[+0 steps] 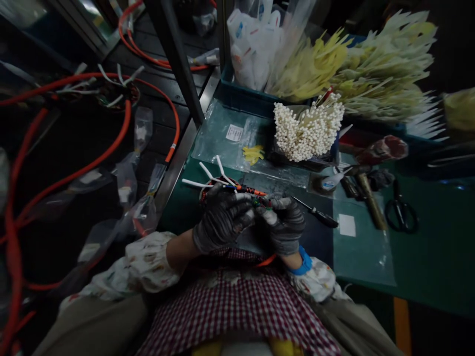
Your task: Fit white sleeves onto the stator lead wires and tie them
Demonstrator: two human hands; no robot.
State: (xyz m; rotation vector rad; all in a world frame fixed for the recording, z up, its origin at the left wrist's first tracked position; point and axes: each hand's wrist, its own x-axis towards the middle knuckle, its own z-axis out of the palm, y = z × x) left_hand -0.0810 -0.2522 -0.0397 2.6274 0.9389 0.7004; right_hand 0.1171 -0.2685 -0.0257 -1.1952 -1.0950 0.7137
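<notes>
My left hand (pixel 226 215), in a dark grey glove, has its fingers closed on a small cluster of thin coloured wires (pixel 261 201) in front of my body. From the other side my right hand (pixel 284 222), gloved the same way and with a blue band at the wrist, pinches the same cluster. The fingers hide most of it. Just beyond the fingertips is an orange cable piece (pixel 251 190) with dark bands. Several white tubes (pixel 208 170) stick out behind my left hand. To the right of my right hand lies a thin-bladed tool (pixel 319 213) with a black handle.
Scissors (pixel 402 210), a hammer (pixel 367 198) and a small bottle (pixel 330 182) lie to the right. White-tipped sticks (pixel 308 126) stand at the back, before bins of yellow strips (pixel 315 66). Orange cables (pixel 126 121) loop at the left, past a metal post (pixel 178 64).
</notes>
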